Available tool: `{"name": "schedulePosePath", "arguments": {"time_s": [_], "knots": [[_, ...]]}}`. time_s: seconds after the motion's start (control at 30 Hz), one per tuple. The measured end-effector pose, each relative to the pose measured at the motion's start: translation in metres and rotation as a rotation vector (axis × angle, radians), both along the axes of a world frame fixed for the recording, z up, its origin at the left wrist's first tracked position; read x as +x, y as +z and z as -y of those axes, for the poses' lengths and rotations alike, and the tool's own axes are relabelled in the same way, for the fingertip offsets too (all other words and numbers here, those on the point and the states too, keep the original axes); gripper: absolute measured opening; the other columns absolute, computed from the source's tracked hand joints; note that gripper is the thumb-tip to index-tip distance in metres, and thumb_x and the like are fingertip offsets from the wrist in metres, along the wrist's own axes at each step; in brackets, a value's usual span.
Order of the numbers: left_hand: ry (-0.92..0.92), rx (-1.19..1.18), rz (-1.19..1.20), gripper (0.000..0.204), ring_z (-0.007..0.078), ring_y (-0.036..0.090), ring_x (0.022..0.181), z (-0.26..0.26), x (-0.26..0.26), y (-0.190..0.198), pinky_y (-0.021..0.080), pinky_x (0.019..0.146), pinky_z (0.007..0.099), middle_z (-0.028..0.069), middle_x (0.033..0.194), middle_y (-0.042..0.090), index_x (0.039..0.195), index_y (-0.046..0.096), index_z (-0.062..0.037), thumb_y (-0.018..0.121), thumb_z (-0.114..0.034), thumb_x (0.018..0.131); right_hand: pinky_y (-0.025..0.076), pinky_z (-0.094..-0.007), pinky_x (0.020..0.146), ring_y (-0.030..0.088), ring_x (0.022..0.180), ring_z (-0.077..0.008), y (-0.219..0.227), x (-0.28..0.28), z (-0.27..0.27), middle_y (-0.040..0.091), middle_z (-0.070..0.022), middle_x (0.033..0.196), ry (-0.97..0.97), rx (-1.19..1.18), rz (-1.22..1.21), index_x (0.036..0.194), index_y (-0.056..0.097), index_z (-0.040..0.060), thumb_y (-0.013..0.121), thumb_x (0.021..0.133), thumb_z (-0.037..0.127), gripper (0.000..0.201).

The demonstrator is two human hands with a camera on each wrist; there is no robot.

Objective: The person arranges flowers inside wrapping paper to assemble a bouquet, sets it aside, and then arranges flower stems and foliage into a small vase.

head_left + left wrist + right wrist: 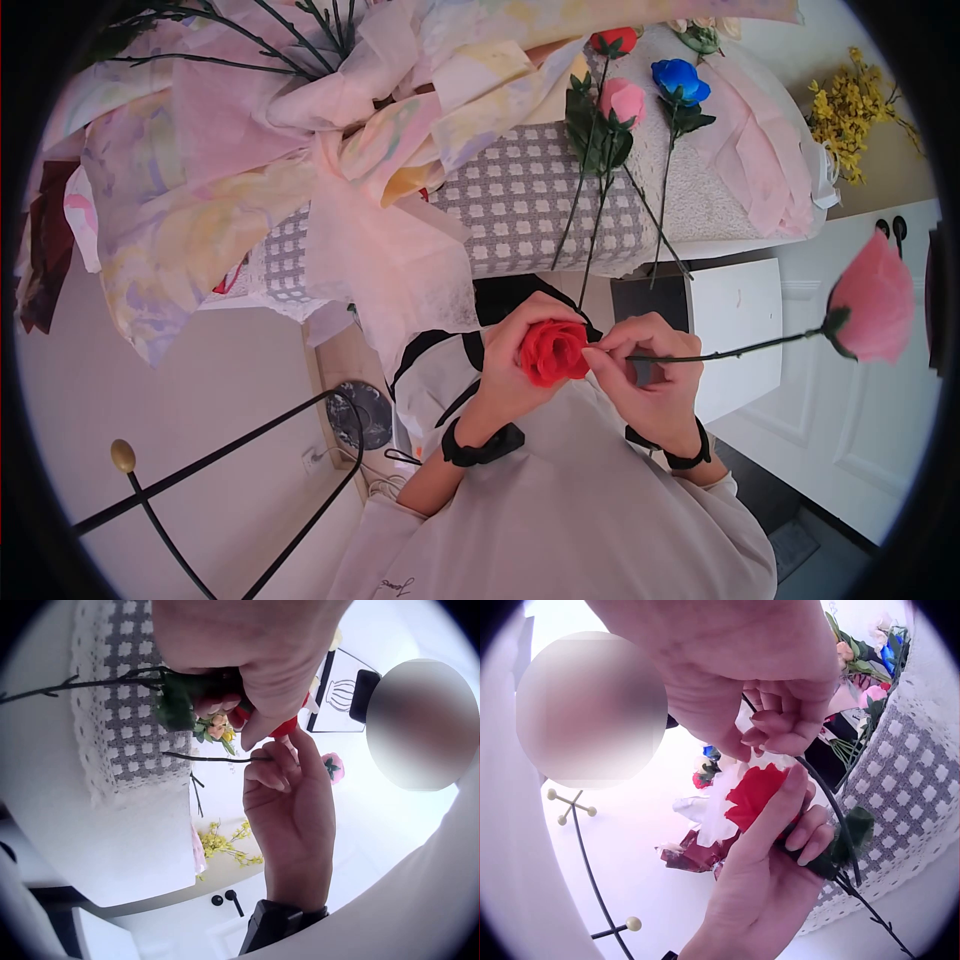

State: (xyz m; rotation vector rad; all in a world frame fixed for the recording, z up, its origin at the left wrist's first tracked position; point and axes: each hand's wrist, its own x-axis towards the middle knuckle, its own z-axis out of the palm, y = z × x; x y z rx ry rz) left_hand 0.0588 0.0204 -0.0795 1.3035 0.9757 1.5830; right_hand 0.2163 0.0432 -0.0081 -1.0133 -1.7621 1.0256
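In the head view my left hand (pixel 515 365) grips a red artificial rose (pixel 553 352) just under its bloom, petals facing up. Green leaves (pixel 855 836) and the dark stem (pixel 877 919) extend below that grip in the right wrist view. My right hand (pixel 650 375) holds a pink rose (pixel 872 300) by its stem (pixel 745 350), the bloom sticking out to the right. The right thumb and forefinger tips come together right at the edge of the red petals. In the left wrist view the right hand (pixel 292 802) has the thin stem running between its fingers.
A table with a grey-and-white checked cloth (pixel 540 200) stands ahead. On it lie a red rose (pixel 612 40), another pink rose (pixel 622 100), a blue rose (pixel 680 82) and pastel wrapping paper (pixel 190 220). A black metal rack (pixel 240 440) stands at the left, a white cabinet (pixel 840 380) at the right.
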Motion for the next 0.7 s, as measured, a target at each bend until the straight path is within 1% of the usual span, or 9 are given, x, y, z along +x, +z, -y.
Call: {"name": "schedulePosePath", "arguments": {"time_s": [0.07, 0.13, 0.17, 0.27, 0.4, 0.47, 0.6, 0.63, 0.7], "knots": [[-0.003, -0.016, 0.000, 0.044, 0.0205, 0.066, 0.086, 0.001, 0.000, 0.002, 0.052, 0.075, 0.0286, 0.0100, 0.097, 0.066, 0.106, 0.062, -0.0025, 0.084, 0.008, 0.069, 0.035, -0.0180, 0.046, 0.050, 0.049, -0.0017, 0.000, 0.005, 0.000, 0.059, 0.0005, 0.060, 0.003, 0.013, -0.028, 0.091, 0.064, 0.0006, 0.076, 0.083, -0.004, 0.015], [0.004, -0.004, 0.004, 0.043, 0.0199, 0.066, 0.085, 0.000, 0.000, 0.003, 0.052, 0.075, 0.0282, 0.0100, 0.096, 0.067, 0.106, 0.062, -0.0022, 0.084, 0.008, 0.070, 0.038, -0.0191, 0.051, 0.050, 0.054, -0.0033, -0.001, 0.015, 0.000, 0.059, -0.0015, 0.065, 0.022, 0.017, 0.017, 0.102, 0.061, -0.0008, 0.068, 0.091, 0.000, 0.014], [0.010, 0.009, 0.008, 0.042, 0.0194, 0.066, 0.085, 0.000, 0.000, 0.004, 0.052, 0.074, 0.0277, 0.0100, 0.096, 0.067, 0.105, 0.062, -0.0020, 0.084, 0.008, 0.071, 0.038, -0.0191, 0.051, 0.050, 0.054, -0.0033, -0.002, 0.017, 0.000, 0.059, -0.0015, 0.065, 0.023, 0.018, 0.017, 0.102, 0.061, -0.0008, 0.068, 0.091, 0.000, 0.014], [0.021, 0.030, -0.016, 0.042, 0.0189, 0.065, 0.083, -0.001, -0.002, 0.004, 0.052, 0.074, 0.0276, 0.0103, 0.095, 0.066, 0.105, 0.061, -0.0019, 0.085, 0.007, 0.071, 0.039, -0.0242, 0.058, 0.048, 0.063, -0.0077, -0.007, 0.019, 0.001, 0.057, -0.0058, 0.073, -0.024, -0.124, -0.097, 0.116, 0.051, -0.0013, 0.048, 0.104, 0.012, 0.018], [0.037, 0.052, -0.057, 0.047, 0.0172, 0.065, 0.083, 0.000, -0.003, 0.002, 0.053, 0.074, 0.0270, 0.0098, 0.097, 0.066, 0.106, 0.059, -0.0023, 0.087, 0.007, 0.070, 0.037, -0.0252, 0.057, 0.047, 0.063, -0.0079, -0.009, 0.019, 0.001, 0.059, -0.0060, 0.074, -0.072, -0.185, -0.091, 0.113, 0.051, -0.0020, 0.046, 0.105, 0.010, 0.016], [0.032, 0.051, -0.050, 0.045, 0.0181, 0.065, 0.081, 0.000, -0.003, 0.004, 0.052, 0.073, 0.0272, 0.0100, 0.096, 0.067, 0.106, 0.061, -0.0018, 0.088, 0.005, 0.070, 0.040, -0.0254, 0.060, 0.051, 0.065, -0.0101, -0.004, 0.021, 0.000, 0.061, -0.0071, 0.077, -0.093, -0.250, 0.005, 0.109, 0.055, -0.0023, 0.044, 0.105, 0.006, 0.015], [0.001, 0.099, -0.051, 0.041, 0.0195, 0.065, 0.076, 0.000, -0.009, 0.021, 0.051, 0.068, 0.0279, 0.0103, 0.089, 0.068, 0.106, 0.066, -0.0013, 0.089, -0.001, 0.071, 0.046, -0.0269, 0.065, 0.058, 0.067, -0.0140, 0.016, 0.024, -0.013, 0.063, -0.0086, 0.077, -0.098, -0.051, 0.187, 0.102, 0.065, -0.0019, 0.046, 0.102, 0.001, 0.019], [0.021, 0.115, -0.057, 0.041, 0.0195, 0.065, 0.076, 0.001, -0.012, 0.027, 0.051, 0.068, 0.0279, 0.0103, 0.089, 0.068, 0.106, 0.066, -0.0013, 0.089, -0.001, 0.071, 0.044, -0.0265, 0.063, 0.055, 0.064, -0.0122, 0.023, 0.025, -0.018, 0.063, -0.0085, 0.075, -0.103, -0.051, 0.173, 0.106, 0.064, -0.0021, 0.046, 0.102, 0.005, 0.020], [-0.053, 0.086, -0.047, 0.043, 0.0201, 0.065, 0.075, 0.005, -0.015, 0.036, 0.051, 0.067, 0.0279, 0.0100, 0.089, 0.069, 0.106, 0.067, -0.0010, 0.090, -0.001, 0.070, 0.040, -0.0253, 0.059, 0.051, 0.061, -0.0102, 0.049, 0.029, -0.026, 0.063, -0.0073, 0.073, -0.102, -0.034, 0.231, 0.109, 0.063, -0.0023, 0.045, 0.104, 0.014, 0.024]]}}
